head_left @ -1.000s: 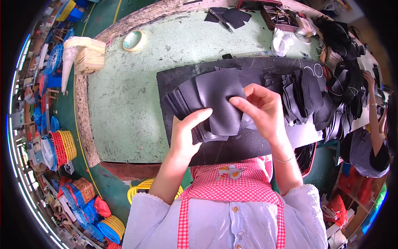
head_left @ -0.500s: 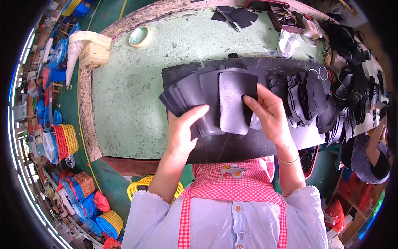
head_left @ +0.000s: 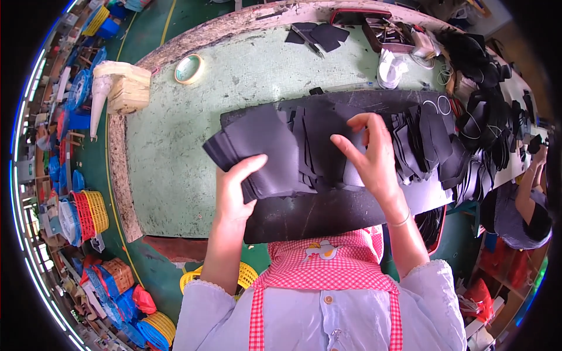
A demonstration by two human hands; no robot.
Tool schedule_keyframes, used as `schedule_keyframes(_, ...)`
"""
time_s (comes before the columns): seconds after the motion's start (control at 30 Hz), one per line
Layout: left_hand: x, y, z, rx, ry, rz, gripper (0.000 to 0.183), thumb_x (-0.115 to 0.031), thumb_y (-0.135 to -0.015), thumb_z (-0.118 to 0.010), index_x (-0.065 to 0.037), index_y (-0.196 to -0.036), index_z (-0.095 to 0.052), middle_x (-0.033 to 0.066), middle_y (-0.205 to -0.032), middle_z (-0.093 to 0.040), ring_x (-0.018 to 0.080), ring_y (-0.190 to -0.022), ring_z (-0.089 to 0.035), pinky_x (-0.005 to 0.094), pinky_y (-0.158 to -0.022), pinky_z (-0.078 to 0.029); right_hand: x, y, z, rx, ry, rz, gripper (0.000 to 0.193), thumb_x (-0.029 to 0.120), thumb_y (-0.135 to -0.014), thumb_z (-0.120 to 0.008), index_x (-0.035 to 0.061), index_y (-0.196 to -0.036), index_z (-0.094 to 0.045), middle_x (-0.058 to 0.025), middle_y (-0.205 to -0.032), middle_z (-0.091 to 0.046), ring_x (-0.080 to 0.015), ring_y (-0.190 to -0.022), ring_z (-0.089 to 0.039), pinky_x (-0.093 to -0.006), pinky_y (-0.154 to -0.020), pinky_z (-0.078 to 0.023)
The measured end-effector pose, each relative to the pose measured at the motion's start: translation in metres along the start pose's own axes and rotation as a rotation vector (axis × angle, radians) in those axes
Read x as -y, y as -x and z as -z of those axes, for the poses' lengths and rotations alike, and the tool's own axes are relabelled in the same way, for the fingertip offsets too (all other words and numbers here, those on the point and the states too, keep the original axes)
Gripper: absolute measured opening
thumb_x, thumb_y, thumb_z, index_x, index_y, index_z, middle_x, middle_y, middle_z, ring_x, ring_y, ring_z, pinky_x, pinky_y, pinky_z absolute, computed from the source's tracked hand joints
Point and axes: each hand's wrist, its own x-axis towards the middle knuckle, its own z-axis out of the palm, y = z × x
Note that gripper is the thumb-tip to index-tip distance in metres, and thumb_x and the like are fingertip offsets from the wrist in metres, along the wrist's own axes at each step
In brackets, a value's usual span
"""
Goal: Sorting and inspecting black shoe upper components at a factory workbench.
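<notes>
A fanned stack of black leather-like pieces [head_left: 266, 143] is gripped in my left hand [head_left: 235, 190], thumb on top and fingers hidden beneath. My right hand [head_left: 376, 158] holds nothing; its thumb and fingers are apart, just above more flat black pieces [head_left: 328, 140] to the right of the stack. Whether its fingertips touch them I cannot tell. Under all of these is a black board [head_left: 316, 216] at the near side of the table.
Piles of cut black pieces [head_left: 430, 134] lie at the right. A tape roll [head_left: 189, 69], a wooden block with a horn-shaped piece [head_left: 126, 88], a pen-like tool [head_left: 313, 45], a tool box [head_left: 389, 35] and a white roll [head_left: 389, 70] stand farther back. A person [head_left: 521, 210] works at the right.
My right hand has let go of the leather-like piece it held and opened. That piece appears to lie on the stack in my left hand, which has shifted a little left.
</notes>
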Motion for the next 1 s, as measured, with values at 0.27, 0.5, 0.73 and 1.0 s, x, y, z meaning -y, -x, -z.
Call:
schedule_keyframes(0.27, 0.012, -0.004, -0.032, 0.12, -0.013, 0.122, 0.035, -0.003, -0.08, -0.066, 0.0, -0.115, -0.063, 0.0109, -0.104, -0.068, 0.021, -0.092, -0.069, 0.0344, -0.08, -0.056, 0.007, -0.001, 0.007, 0.463, -1.119, -0.501, 0.016, 0.01, -0.09, -0.072, 0.0016, -0.081, -0.061, 0.0073, -0.076, -0.06, 0.0001, -0.07, -0.048, -0.0173, -0.062, -0.039)
schedule_keyframes(0.5, 0.016, -0.006, -0.017, 0.029, 0.065, 0.106, 0.033, 0.0, -0.078, -0.062, 0.0, -0.112, -0.063, 0.0114, -0.102, -0.068, 0.0227, -0.09, -0.069, 0.0365, -0.079, -0.057, 0.005, 0.006, 0.017, 0.554, -0.983, -0.521, 0.024, 0.02, -0.098, -0.063, -0.0028, -0.101, -0.069, 0.0055, -0.08, -0.061, -0.0014, -0.073, -0.047, -0.0197, -0.067, -0.043)
schedule_keyframes(0.73, 0.014, 0.001, -0.029, -0.024, 0.025, 0.034, 0.04, 0.003, -0.074, -0.066, 0.0, -0.114, -0.062, 0.0116, -0.104, -0.067, 0.0239, -0.092, -0.068, 0.0371, -0.08, -0.057, 0.017, 0.009, 0.016, 0.529, -0.998, -0.527, 0.021, 0.018, -0.099, -0.061, -0.0025, -0.099, -0.068, 0.0056, -0.077, -0.06, -0.002, -0.071, -0.048, -0.0205, -0.064, -0.043)
schedule_keyframes(1.0, -0.002, -0.004, 0.009, 0.057, 0.121, -0.029, 0.035, -0.007, -0.08, -0.058, 0.004, -0.113, -0.064, 0.0163, -0.112, -0.068, 0.0293, -0.102, -0.067, 0.0411, -0.094, -0.053, 0.0, 0.006, 0.003, -0.064, -0.043, -0.116, 0.029, 0.021, -0.084, -0.076, 0.0012, -0.102, -0.065, -0.0017, -0.078, -0.061, -0.0081, -0.063, -0.05, -0.0242, -0.06, -0.043)
